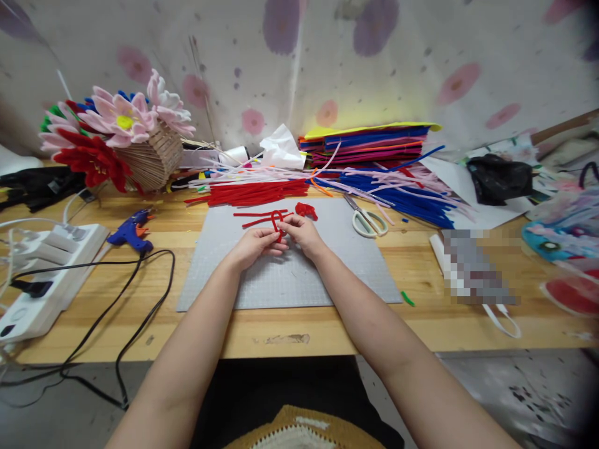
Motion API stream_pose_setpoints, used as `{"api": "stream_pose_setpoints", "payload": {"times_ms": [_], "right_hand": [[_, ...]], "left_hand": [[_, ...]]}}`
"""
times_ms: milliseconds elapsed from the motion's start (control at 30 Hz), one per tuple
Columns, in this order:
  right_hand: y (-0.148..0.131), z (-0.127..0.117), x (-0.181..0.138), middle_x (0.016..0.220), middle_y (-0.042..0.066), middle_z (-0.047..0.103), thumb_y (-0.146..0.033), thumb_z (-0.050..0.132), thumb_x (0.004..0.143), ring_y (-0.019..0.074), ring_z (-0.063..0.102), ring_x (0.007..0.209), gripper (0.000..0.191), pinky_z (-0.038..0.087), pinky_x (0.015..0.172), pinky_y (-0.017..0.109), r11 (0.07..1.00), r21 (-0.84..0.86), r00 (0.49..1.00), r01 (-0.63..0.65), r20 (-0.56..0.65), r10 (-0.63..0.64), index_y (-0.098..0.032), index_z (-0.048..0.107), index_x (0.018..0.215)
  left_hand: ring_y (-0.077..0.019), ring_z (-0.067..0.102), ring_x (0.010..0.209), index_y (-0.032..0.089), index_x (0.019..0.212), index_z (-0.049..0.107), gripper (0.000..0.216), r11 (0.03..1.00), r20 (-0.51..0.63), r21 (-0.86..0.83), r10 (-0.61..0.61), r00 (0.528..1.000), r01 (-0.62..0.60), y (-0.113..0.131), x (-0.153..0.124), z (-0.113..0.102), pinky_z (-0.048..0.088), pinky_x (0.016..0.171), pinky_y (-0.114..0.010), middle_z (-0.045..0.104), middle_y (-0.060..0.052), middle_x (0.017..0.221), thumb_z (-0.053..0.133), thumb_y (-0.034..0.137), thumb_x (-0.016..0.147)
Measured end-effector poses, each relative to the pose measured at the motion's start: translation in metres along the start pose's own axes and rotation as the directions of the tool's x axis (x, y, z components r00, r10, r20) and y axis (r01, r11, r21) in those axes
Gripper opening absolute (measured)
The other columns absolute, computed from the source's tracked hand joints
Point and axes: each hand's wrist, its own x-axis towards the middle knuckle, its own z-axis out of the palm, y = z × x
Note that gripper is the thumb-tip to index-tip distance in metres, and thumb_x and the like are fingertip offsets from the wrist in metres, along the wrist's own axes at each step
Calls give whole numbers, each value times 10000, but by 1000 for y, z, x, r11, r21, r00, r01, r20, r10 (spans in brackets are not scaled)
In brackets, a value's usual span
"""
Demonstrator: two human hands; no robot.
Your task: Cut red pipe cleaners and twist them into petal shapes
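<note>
Fingers of both hands pinch one fuzzy red loop (277,226), held just above the mat, roughly upright. Left hand (258,244), palm partly turned up, grips it low between thumb and forefinger, the other fingers curled loosely beneath; right hand (303,234) nips its right side with the fingertips. Whether the stem's ends meet or cross is too small to tell. The work looks like bending by hand. My judgement for doing it well: let the left pinch anchor the base while the right eases the curve round in small presses, since wire of this sort probably kinks if forced; keep the grip light so the pile isn't flattened, and check the two sides match before any twist. Beyond the fingers: two straight red stems (255,214) on the mat (210,274), and a crumpled red piece (306,211) behind the right hand. Scissors (369,224) at the mat's right edge, within easy reach. Past the mat, a red bundle (262,192), blue stems (421,202) to its right. Farther left on the wooden surface (407,249), a blue glue gun (128,232), then a basket (150,159) of fuzzy flowers behind.
</note>
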Motion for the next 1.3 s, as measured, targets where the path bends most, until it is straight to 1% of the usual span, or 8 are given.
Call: {"api": "stream_pose_setpoints", "payload": {"times_ms": [333, 400, 500, 567, 633, 767, 1000, 1300], "right_hand": [[3, 1, 0, 559, -37, 525, -353, 665, 602, 69, 459, 542, 235, 364, 536, 207, 995, -52, 996, 81, 48, -79, -156, 540, 582], [1, 1, -1, 526, -51, 495, -375, 674, 599, 52, 420, 486, 269, 322, 471, 187, 1000, -3, 996, 28, 80, -28, -157, 517, 590], [-4, 0, -4, 516, -61, 466, -456, 650, 624, 37, 353, 417, 321, 201, 374, 168, 977, 154, 971, -146, 210, 112, -171, 517, 690], [-7, -1, -6, 589, -40, 514, -499, 619, 648, 41, 382, 438, 361, 178, 357, 164, 944, 254, 948, -212, 290, 135, -184, 546, 807], [-10, -2, -8, 725, -7, 579, -508, 603, 664, 45, 426, 483, 397, 204, 355, 160, 924, 315, 942, -216, 318, 112, -200, 568, 912], [-10, -5, -6, 868, 22, 621, -483, 610, 672, 37, 434, 479, 388, 214, 336, 156, 907, 369, 957, -202, 272, 102, -211, 596, 948], [-3, -5, 2, 696, -9, 591, -395, 650, 673, 4, 266, 385, 250, 207, 304, 146, 880, 430, 976, -201, 161, 143, -169, 593, 765], [-9, -6, 1, 553, -64, 514, -249, 662, 687, -29, 211, 333, 169, 188, 274, 85, 755, 581, 952, -306, 206, 227, -135, 537, 686]], "left_hand": [[-111, 623, 602, 89, 733, 608, 97, 999, -17, 29, -39, 999, 40, 1, -1, 4, 505, 600, -238, 668, -68, 688, 637, 179, 712], [-94, 605, 564, 88, 722, 601, 105, 999, -7, 27, -28, 1000, 28, 2, -2, 2, 497, 581, -231, 659, -56, 674, 644, 183, 706], [-59, 558, 504, 92, 732, 608, 115, 999, 57, -35, -5, 998, 7, 6, -5, -2, 468, 534, -196, 635, -26, 643, 659, 186, 689], [-41, 524, 469, 97, 729, 610, 122, 995, 113, -95, -9, 994, 20, 9, -8, -3, 441, 497, -172, 613, -6, 615, 673, 187, 673], [-29, 499, 447, 99, 733, 613, 131, 988, 163, -143, -28, 986, 52, 11, -10, -2, 418, 465, -153, 592, 7, 591, 680, 188, 665], [-9, 472, 434, 93, 769, 629, 146, 973, 221, -197, -75, 972, 120, 10, -10, 2, 389, 434, -122, 562, 18, 568, 677, 189, 671], [-10, 470, 430, 93, 756, 639, 91, 970, 219, -181, -118, 969, 159, 10, -9, 8, 403, 442, -122, 567, 11, 562, 652, 157, 693], [-46, 546, 487, 78, 809, 642, 161, 989, 202, -64, -118, 972, 134, 7, -8, 6, 462, 483, -149, 628, -28, 627, 668, 164, 675]]}}
